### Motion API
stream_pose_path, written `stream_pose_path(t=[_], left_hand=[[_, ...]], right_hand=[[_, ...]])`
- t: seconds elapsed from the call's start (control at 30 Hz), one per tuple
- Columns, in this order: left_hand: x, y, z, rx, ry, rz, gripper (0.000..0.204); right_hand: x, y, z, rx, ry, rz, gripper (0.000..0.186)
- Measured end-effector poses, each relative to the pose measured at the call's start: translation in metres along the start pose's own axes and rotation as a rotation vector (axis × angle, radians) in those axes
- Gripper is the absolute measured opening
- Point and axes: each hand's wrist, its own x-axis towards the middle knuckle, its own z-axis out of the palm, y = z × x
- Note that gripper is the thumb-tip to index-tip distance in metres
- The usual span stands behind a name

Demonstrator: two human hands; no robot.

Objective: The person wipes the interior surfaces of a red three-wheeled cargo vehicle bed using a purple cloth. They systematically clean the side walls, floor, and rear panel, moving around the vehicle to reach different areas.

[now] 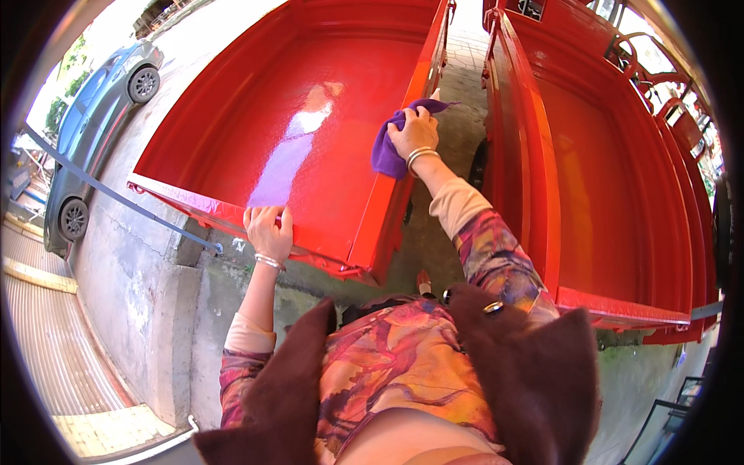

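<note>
A glossy red cargo bed point(333, 163) with raised side walls lies in front of me. My right hand point(416, 132) presses a purple cloth point(386, 155) against the top of the bed's right side wall, its fingers bent over the fabric. The cloth drapes to both sides of that rim, and one corner sticks out to the right. Over the near edge of the same bed, my left hand point(268, 231) rests with its fingers hooked on the rim and its thumb apart. No cloth or tool shows in the left hand.
A second red cargo bed point(612, 194) stands to the right, across a narrow gap. Beyond the left side, a blue-grey car point(101, 124) is parked. A grey strap point(116, 194) stretches at left above a concrete wall point(167, 310). Corrugated sheeting point(58, 333) lies lower left.
</note>
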Motion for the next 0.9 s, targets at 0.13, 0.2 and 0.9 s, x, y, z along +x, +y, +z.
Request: stream_pose_path(t=[0.13,0.2,0.9], left_hand=[[0.002,0.005,-0.005,-0.019,-0.037,-0.03,0.02],[0.005,0.011,-0.009,-0.009,-0.051,-0.03,0.018],[0.021,0.029,-0.034,-0.038,-0.222,-0.173,0.012]], right_hand=[[0.075,0.024,0.028,-0.112,-0.005,-0.082,0.037],[0.124,0.038,0.045,-0.161,-0.025,-0.106,0.031],[0.355,0.096,0.11,-0.556,-0.139,-0.509,0.034]])
